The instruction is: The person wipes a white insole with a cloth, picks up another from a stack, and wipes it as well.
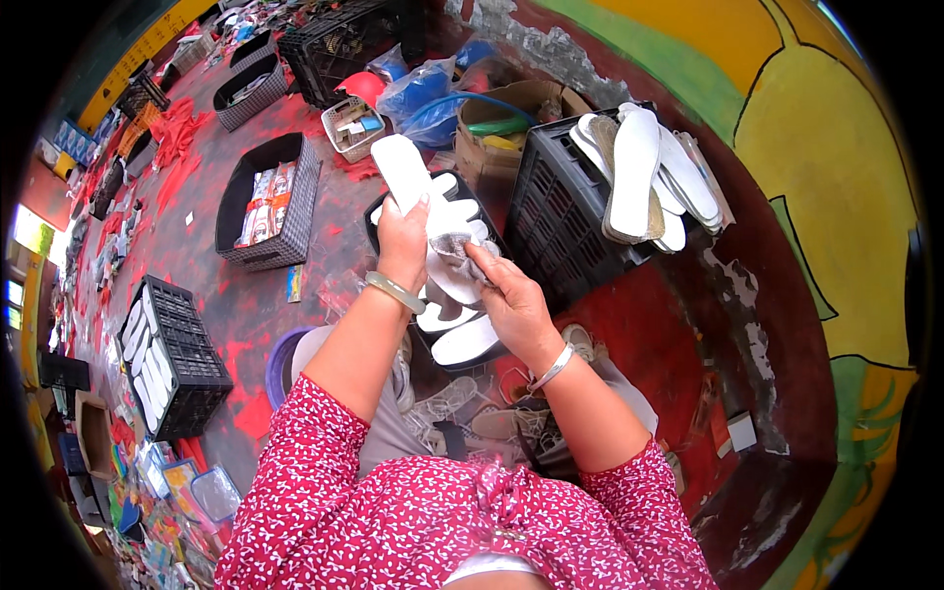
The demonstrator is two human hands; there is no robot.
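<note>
A white shoe insole (401, 169) stands up from my left hand (403, 244), its fingers wrapped round it. My right hand (516, 303) pinches a crumpled grey cloth (456, 252) close beside the left hand. The cloth seems to touch the lower part of an insole, though the contact is partly hidden. Below both hands, more white insoles (465, 341) lie loosely in a dark tray (373, 218) in front of my knees.
On my right, a black crate (559, 218) has stacked insoles (635, 167) on top. Behind the tray are a cardboard box (478, 162) and plastic bags (418, 95). To the left stand a grey woven basket (280, 254) and a black crate (197, 393) of insoles. A painted wall (826, 197) rises at right.
</note>
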